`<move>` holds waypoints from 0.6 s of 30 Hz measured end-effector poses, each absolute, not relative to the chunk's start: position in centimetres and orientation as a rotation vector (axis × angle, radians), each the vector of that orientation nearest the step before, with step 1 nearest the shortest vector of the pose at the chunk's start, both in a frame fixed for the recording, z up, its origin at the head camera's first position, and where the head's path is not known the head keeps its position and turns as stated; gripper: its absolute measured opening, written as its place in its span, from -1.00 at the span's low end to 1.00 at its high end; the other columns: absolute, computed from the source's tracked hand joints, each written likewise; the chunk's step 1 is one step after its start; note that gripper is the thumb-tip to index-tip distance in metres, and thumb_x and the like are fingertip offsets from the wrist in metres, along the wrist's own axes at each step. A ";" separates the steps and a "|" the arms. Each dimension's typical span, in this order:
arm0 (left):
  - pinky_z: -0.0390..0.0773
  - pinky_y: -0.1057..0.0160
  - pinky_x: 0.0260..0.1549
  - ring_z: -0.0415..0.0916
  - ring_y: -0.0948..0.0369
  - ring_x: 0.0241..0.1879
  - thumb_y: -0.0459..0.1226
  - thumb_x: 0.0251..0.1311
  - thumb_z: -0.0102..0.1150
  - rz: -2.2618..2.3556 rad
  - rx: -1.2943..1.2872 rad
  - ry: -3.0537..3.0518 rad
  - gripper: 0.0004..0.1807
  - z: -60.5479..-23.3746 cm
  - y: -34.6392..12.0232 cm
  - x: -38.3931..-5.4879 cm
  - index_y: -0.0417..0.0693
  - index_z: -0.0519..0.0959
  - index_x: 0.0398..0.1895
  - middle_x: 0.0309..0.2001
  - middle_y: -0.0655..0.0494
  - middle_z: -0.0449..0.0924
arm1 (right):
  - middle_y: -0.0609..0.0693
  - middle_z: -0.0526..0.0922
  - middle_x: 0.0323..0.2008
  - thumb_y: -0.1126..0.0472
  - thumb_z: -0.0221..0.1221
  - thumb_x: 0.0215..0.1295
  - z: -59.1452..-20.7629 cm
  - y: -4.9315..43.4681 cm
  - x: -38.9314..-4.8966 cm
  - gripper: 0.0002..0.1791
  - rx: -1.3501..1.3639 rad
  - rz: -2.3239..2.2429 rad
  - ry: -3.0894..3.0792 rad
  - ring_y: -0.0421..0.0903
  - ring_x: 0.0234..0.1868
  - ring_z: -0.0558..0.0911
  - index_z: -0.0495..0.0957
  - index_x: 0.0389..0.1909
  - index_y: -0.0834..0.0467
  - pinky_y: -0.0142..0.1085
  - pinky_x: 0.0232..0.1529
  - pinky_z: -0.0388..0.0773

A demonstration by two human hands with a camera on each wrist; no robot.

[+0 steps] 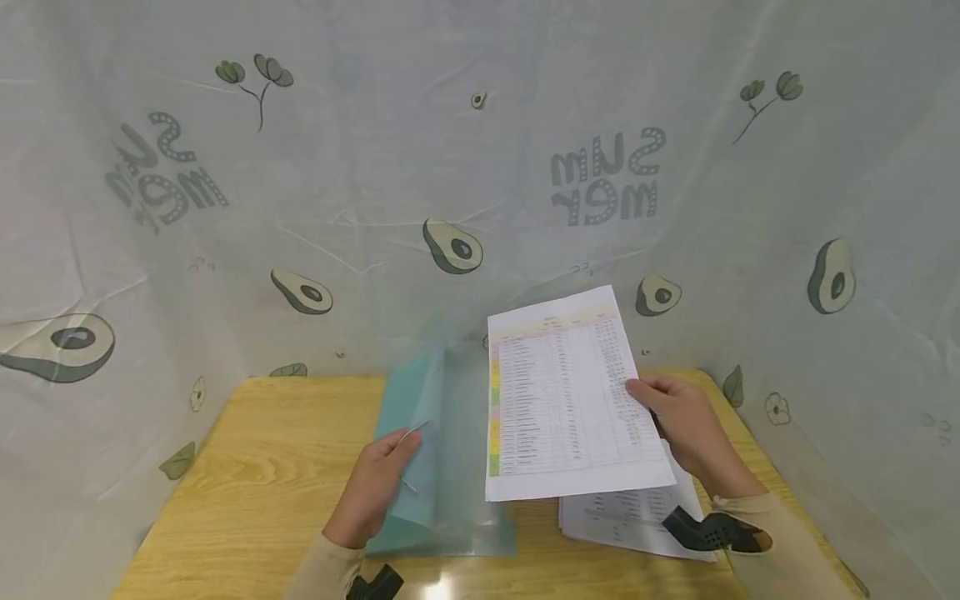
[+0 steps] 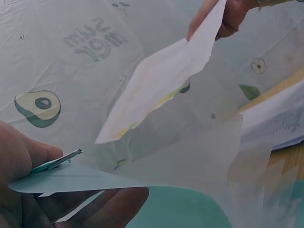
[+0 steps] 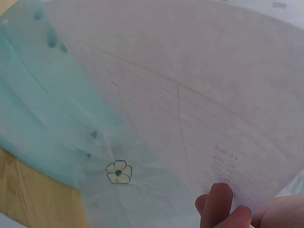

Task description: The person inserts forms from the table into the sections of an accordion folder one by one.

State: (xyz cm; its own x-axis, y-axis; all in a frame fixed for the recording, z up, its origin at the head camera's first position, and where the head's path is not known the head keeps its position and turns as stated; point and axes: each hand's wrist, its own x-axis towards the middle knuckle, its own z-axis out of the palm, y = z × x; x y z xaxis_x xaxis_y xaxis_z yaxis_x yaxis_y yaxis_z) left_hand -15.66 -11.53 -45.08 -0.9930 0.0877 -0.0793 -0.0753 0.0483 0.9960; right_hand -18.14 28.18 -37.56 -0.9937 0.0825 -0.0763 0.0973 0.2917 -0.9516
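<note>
My left hand (image 1: pixel 375 483) grips the teal plastic folder (image 1: pixel 408 392), thumb on top and fingers beneath its cover in the left wrist view. Thin metal fastener prongs (image 2: pixel 66 158) stick out by the thumb. The folder stands partly open, its clear cover (image 1: pixel 468 433) spread to the right. My right hand (image 1: pixel 686 421) pinches a printed sheet (image 1: pixel 566 392) by its right edge. A table with a coloured left column is printed on that sheet, which is held up to the right of the folder. From behind, in the right wrist view, its print shows through faintly.
Under the raised sheet, a stack of printed papers (image 1: pixel 630 521) lies at the right of the wooden table (image 1: pixel 277 450). A pale curtain (image 1: pixel 360 167) with avocado prints hangs behind and along both sides of the table.
</note>
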 end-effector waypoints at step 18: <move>0.63 0.18 -0.26 0.58 0.16 -0.20 -0.03 0.56 0.07 2.128 0.003 2.112 -0.54 -45.2 -11.9 -16.3 -0.25 0.66 0.15 -0.20 -0.02 0.64 | 0.23 0.72 -0.05 0.15 0.14 0.57 -37.8 23.6 -20.7 -0.58 0.076 -1.861 2.538 -0.06 -0.27 0.75 0.54 0.20 0.41 -0.25 -0.30 0.71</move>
